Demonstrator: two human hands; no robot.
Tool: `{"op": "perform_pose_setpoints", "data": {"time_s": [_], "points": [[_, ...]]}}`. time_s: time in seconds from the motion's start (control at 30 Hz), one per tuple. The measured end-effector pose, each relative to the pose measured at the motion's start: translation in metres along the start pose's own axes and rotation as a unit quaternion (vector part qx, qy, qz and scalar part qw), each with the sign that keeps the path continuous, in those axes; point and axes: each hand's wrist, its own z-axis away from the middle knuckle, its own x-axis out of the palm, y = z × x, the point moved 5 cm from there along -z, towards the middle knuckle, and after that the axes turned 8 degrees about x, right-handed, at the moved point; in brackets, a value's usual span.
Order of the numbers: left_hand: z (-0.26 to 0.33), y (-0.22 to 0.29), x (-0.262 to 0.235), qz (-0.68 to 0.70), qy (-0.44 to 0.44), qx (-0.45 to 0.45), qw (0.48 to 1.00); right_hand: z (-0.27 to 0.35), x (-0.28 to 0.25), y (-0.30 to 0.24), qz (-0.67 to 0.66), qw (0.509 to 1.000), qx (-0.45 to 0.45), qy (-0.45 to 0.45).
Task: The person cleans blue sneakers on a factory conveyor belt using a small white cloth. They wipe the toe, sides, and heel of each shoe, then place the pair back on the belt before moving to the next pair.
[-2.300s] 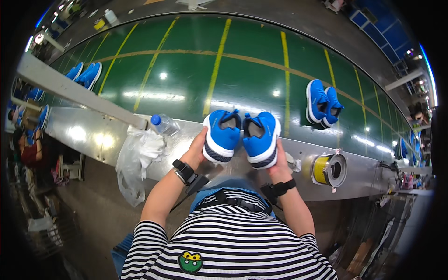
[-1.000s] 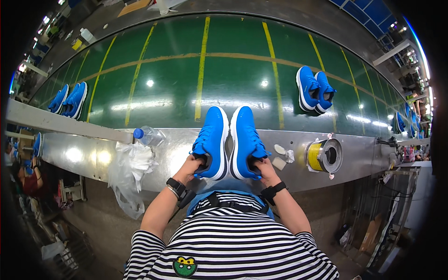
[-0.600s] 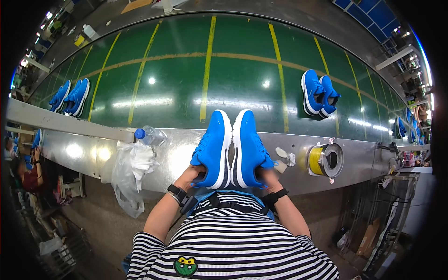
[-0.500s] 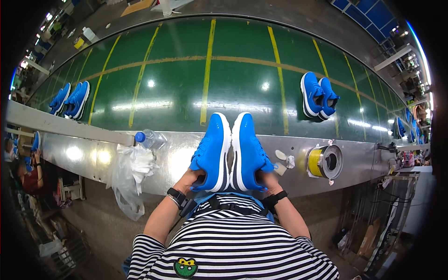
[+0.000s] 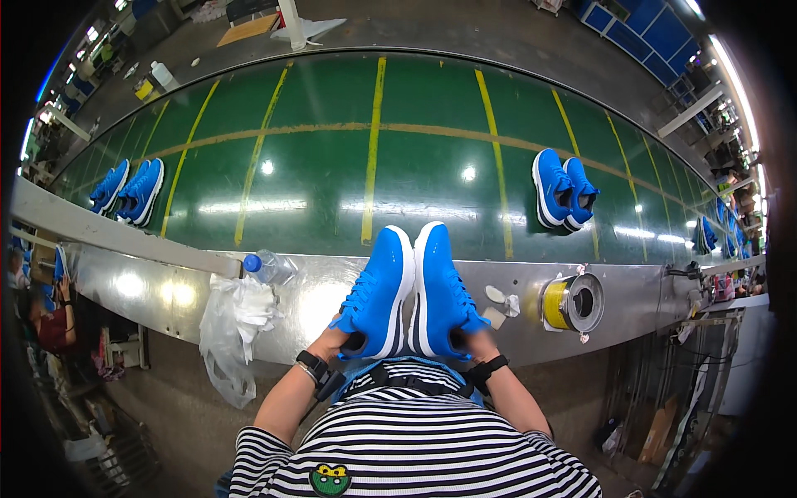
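Two blue sneakers with white soles are held side by side in front of me, toes pointing away and soles turned toward each other. My left hand (image 5: 331, 339) grips the left sneaker (image 5: 378, 286) at its heel and collar. The right sneaker (image 5: 438, 286) is held the same way by my right hand (image 5: 479, 342). Most of the fingers are hidden behind or inside the shoe openings. Both sneakers are over the near edge of the metal ledge (image 5: 332, 270).
A green conveyor belt (image 5: 315, 178) with yellow lines carries blue sneaker pairs at left (image 5: 141, 191) and right (image 5: 560, 191). On the ledge are a blue-capped bottle (image 5: 270, 266), a plastic bag (image 5: 228, 332) with white paper, and a yellow-banded tin (image 5: 571, 303). A co-worker (image 5: 56, 319) is at far left.
The whole view has shifted slightly, so the belt, ledge and held sneakers appear lower. Both hands keep their hold on the sneakers, which stay sole to sole.
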Motion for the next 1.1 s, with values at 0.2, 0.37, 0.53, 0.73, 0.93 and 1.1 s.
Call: {"op": "perform_pose_setpoints", "data": {"time_s": [0.2,0.37,0.53,0.73,0.93,1.1], "points": [[0.003,0.006,-0.005,-0.035,0.007,-0.018,0.999,-0.009,-0.005,0.009,-0.006,1.000,0.000,-0.002],[0.002,0.002,0.004,-0.150,0.070,0.043,0.985,-0.015,0.003,0.003,0.086,0.992,-0.089,-0.015],[-0.007,-0.004,0.032,-0.321,0.070,0.169,0.929,0.027,0.044,-0.041,0.459,0.827,-0.225,0.235],[-0.018,-0.029,0.028,-0.349,0.005,0.128,0.928,0.079,0.092,-0.027,0.678,0.667,-0.304,0.057],[-0.007,0.004,0.056,-0.281,-0.016,0.024,0.959,0.034,0.116,-0.029,0.799,0.556,-0.228,0.027],[0.018,0.020,0.032,-0.288,0.032,0.048,0.956,-0.001,0.123,-0.126,0.699,0.548,-0.458,-0.045]]}}
